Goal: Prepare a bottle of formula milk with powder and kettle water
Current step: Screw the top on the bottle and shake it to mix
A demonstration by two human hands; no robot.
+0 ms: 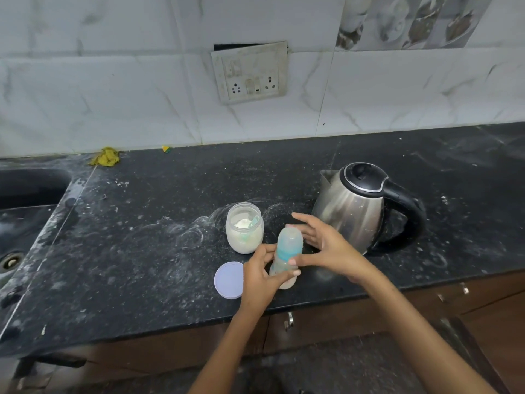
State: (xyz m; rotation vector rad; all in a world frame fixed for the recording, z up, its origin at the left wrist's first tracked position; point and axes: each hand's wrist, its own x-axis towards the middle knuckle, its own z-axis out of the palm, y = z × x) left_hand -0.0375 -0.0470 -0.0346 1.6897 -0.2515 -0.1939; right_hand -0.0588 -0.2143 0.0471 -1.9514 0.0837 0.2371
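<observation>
A baby bottle (287, 245) with a clear dome cap and teal collar stands near the front of the black counter (147, 251). My left hand (260, 277) is wrapped around its lower body. My right hand (324, 245) curves around the cap and collar, thumb touching the bottle, fingers spread behind it. Just left of the bottle stands an uncapped jar of white formula powder (244, 227) with a pale scoop lying in it. The jar's round lilac lid (228, 280) lies flat beside my left hand. A steel kettle (358, 206) with a black lid and handle stands behind my right hand.
A sink (25, 194) is set into the counter at far left. A yellow cloth (106, 157) lies by the tiled wall, with a socket plate (250, 72) above. Powder dusts the counter. Brown cabinet doors with metal handles (289, 319) run below the front edge.
</observation>
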